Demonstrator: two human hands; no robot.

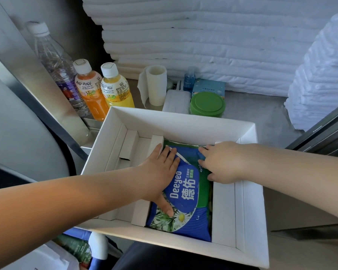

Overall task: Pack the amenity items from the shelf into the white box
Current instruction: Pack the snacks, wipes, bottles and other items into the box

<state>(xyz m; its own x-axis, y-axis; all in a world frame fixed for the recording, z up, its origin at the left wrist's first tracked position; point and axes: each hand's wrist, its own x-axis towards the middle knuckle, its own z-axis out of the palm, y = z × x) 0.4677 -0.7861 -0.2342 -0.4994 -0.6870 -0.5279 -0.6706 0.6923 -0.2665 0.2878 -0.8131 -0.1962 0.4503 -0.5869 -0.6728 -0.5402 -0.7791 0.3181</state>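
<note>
In the head view, a white box (251, 211) is seen at the front edge of a metal shelf (261, 117), open at the top and split by cardboard dividers (140, 211) into long compartments. A blue and green pack of wipes (185, 193) is laid flat in the middle compartment, filling most of it.

The left hand (160, 172) is pressed flat on the pack's left half, with the fingers straight and close together and the thumb stretched along the printed face. The right hand (222, 162) is laid on the pack's far right part, with the fingers extended onto the wrapper; nothing is gripped or pinched by either hand.

Behind the box, on the shelf, a clear water bottle (55, 65), an orange juice bottle (90, 92) and a yellow juice bottle (116, 90) are lined up at the left. A paper roll (156, 84), a flat white packet (177, 101), a green-lidded tub (207, 104), a small blue bottle (189, 78) and a teal carton (210, 87) are grouped in the middle. Folded white towels (203, 36) are stacked at the back
</note>
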